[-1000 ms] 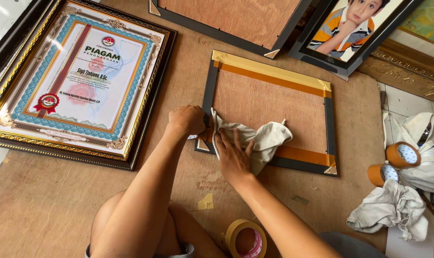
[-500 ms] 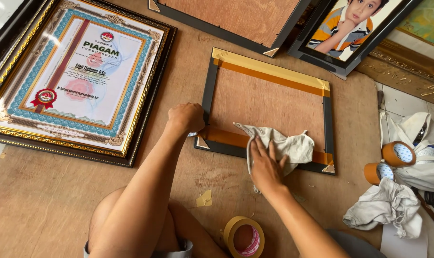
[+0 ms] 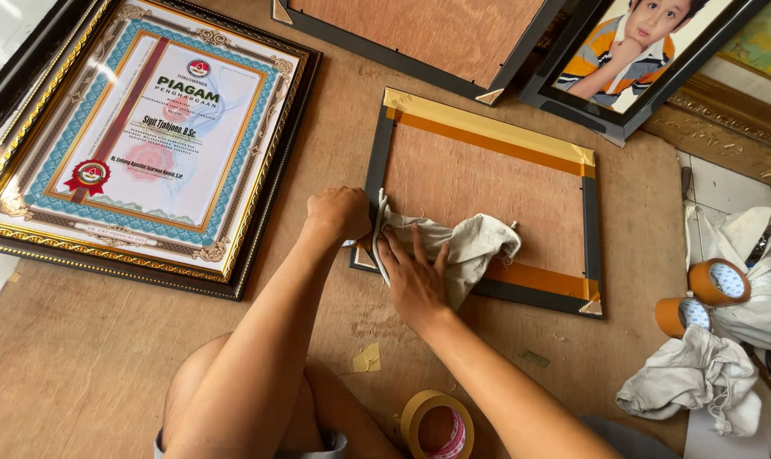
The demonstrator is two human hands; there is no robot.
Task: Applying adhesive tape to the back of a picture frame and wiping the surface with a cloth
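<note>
Back at the frame's (image 3: 487,200) near-left corner, the right hand (image 3: 415,280) presses the cloth (image 3: 466,246) flat along the tape, while the left hand (image 3: 338,212), clenched, steadies it; the next rub needs firm, even pressure.

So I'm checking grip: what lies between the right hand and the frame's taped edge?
A pale cloth lies under the right hand, covering the frame edge, seen in the head view.

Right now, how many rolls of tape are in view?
3: one roll of tape at the bottom edge near the person's knee, and two orange rolls at the right beside the rags; more may be hidden.
</note>
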